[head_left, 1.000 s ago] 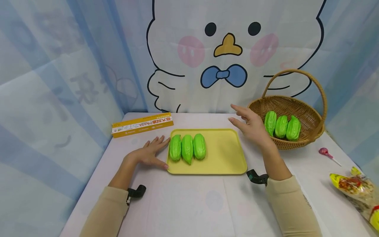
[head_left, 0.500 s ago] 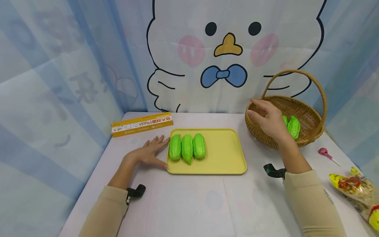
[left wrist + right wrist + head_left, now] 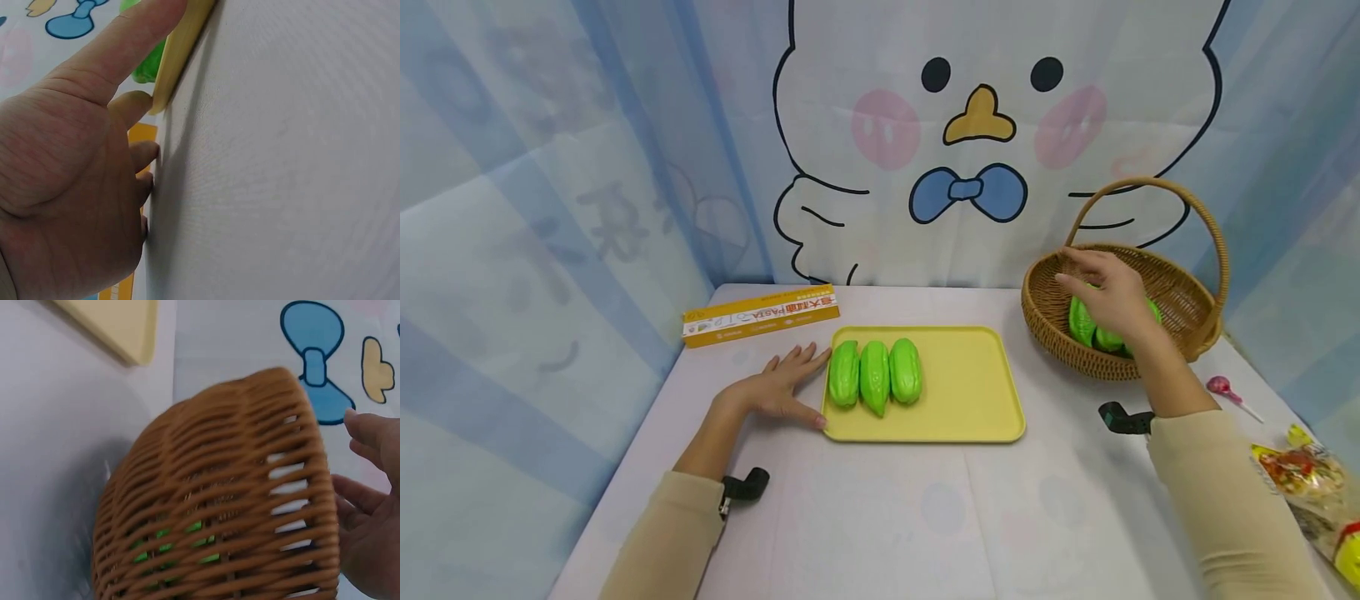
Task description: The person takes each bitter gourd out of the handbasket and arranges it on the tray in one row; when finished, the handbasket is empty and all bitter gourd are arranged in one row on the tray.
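My left hand [image 3: 775,390] rests spread on the table, thumb and index finger touching the left edge of a yellow tray [image 3: 966,385]. A row of 3 glossy green ridged gourds, like bitter melons [image 3: 875,377], lies at that end of the tray. Over the left part of a wicker basket [image 3: 1048,329], my right hand [image 3: 1111,293] hovers with thumb and fingers apart, holding nothing. Green gourds [image 3: 1080,323] in the basket are partly hidden beneath it. The right wrist view shows the basket's woven side [image 3: 219,462], with the hand [image 3: 375,506] beyond its rim.
A yellow pasta box [image 3: 762,315] lies at the back left. The basket's tall handle [image 3: 1213,225] arches above its far side. To the right are a pink lollipop [image 3: 1221,383] and a clear food packet [image 3: 1307,479]. A printed curtain [image 3: 865,225] hangs behind the table.
My right hand has moved right, from between tray and basket to above the gourds in the basket, covering part of them. The left hand and the tray have stayed put.
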Available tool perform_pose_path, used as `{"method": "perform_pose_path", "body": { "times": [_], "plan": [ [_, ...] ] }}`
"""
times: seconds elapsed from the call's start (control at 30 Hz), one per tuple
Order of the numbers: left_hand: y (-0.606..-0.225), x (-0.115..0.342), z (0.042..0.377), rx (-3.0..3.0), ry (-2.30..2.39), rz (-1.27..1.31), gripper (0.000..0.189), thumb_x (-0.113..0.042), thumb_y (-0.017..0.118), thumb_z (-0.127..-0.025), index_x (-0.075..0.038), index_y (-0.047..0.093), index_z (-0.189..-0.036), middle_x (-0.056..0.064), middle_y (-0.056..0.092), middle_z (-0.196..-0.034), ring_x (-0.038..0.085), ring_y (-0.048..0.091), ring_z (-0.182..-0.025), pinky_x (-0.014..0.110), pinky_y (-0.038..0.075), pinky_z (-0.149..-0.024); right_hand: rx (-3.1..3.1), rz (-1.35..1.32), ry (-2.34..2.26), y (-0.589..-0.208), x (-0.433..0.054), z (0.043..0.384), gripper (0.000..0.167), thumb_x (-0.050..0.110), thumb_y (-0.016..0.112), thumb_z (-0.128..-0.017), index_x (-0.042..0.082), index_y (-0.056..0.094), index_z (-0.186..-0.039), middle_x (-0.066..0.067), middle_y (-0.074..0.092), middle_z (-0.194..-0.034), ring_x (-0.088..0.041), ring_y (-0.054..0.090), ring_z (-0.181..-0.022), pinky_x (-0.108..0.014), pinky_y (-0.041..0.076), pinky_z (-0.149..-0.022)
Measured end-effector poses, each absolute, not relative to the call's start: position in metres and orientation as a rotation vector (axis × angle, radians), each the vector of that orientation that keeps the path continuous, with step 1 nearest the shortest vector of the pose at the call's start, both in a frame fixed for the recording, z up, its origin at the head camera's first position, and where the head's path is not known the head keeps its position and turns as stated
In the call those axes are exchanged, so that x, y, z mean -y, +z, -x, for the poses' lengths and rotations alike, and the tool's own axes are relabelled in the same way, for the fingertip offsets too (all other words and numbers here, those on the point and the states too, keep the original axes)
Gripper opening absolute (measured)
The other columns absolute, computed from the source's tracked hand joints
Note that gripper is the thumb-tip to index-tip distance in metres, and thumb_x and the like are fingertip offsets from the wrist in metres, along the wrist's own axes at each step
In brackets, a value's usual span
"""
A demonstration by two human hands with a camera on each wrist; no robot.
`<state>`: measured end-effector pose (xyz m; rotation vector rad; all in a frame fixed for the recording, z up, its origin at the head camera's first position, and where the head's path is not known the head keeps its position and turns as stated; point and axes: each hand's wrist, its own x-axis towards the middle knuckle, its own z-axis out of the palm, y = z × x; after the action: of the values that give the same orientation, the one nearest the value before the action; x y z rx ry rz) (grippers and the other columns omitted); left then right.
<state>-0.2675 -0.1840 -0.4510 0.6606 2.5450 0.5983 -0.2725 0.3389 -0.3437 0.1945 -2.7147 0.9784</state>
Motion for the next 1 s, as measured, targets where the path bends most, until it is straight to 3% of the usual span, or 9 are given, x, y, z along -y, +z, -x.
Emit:
{"method": "perform_pose_path", "body": {
  "times": [0.17,0.33,1.0],
  "plan": [
    [-0.450,0.184,0.267,-2.543,0.596,-0.668,0.127,-0.067,0.083,-0.076,-0.026,0.008,-0.169,0.014,-0.002,-0.176,0.039,-0.009,-0.162,0.064,-0.008,-0.128,2.755,-0.166,0.940,-0.346,-0.352,0.280,0.062,0.044,0.058,-0.106,0.014,0.045,-0.159,-0.025,0.043,-0.158,-0.050,0.047,-0.137,-0.067,0.046,-0.104],
    [-0.451,0.184,0.267,-2.542,0.599,-0.667,0.127,-0.067,0.083,-0.075,-0.026,0.008,-0.169,0.014,-0.002,-0.176,0.040,-0.008,-0.162,0.064,-0.007,-0.128,2.808,-0.154,0.875,-0.347,-0.362,0.289,0.063,0.042,0.058,-0.106,0.013,0.043,-0.160,-0.027,0.042,-0.159,-0.050,0.043,-0.139,-0.071,0.041,-0.106],
    [-0.449,0.183,0.267,-2.542,0.597,-0.646,0.128,-0.067,0.084,-0.075,-0.025,0.008,-0.169,0.014,-0.003,-0.176,0.039,-0.009,-0.162,0.064,-0.008,-0.128,3.058,-0.111,0.794,-0.356,-0.383,0.317,0.062,0.029,0.057,-0.108,0.004,0.036,-0.161,-0.037,0.034,-0.158,-0.058,0.038,-0.139,-0.073,0.040,-0.106]
  ]
}}
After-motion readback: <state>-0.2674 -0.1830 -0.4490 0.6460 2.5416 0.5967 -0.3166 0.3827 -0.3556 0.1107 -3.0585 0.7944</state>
